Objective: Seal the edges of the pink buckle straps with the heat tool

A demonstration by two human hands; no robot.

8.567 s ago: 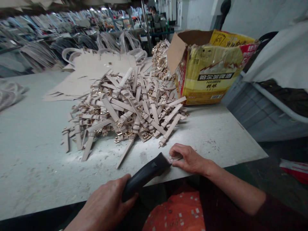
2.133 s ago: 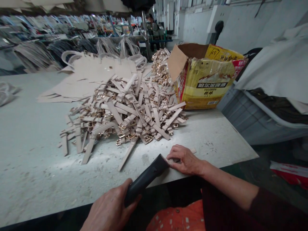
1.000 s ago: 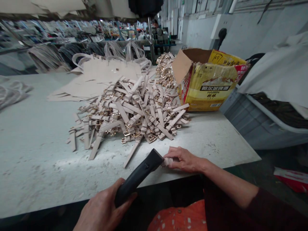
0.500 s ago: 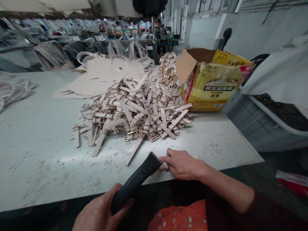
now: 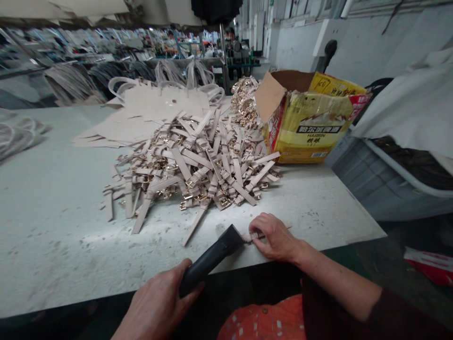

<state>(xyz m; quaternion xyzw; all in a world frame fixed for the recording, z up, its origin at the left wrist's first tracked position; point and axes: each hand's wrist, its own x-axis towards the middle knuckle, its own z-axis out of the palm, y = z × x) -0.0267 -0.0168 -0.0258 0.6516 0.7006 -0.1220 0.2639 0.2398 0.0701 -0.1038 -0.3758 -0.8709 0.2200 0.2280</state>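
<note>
My left hand (image 5: pixel 166 297) is wrapped round the handle of a black tool (image 5: pixel 212 257), whose wide end points up and to the right over the table's front edge. Just right of that end, my right hand (image 5: pixel 274 238) pinches a small beige strap (image 5: pixel 252 236), and part of the strap sticks out past the fingers on the right. The tool's tip is at the strap's left end; whether they touch is unclear. Behind both hands lies a big heap of beige straps with gold buckles (image 5: pixel 201 165).
A yellow cardboard box (image 5: pixel 307 127) stands open at the back right of the table (image 5: pixel 53 226). Beside it is a second buckle pile (image 5: pixel 244 101). Flat beige pieces (image 5: pixel 148 111) lie behind the heap. A grey bin (image 5: pixel 371 174) stands off the right edge.
The tool and my left hand have moved right and slightly up. My right hand has shifted slightly right, its fingers now more curled, and more of the strap shows.
</note>
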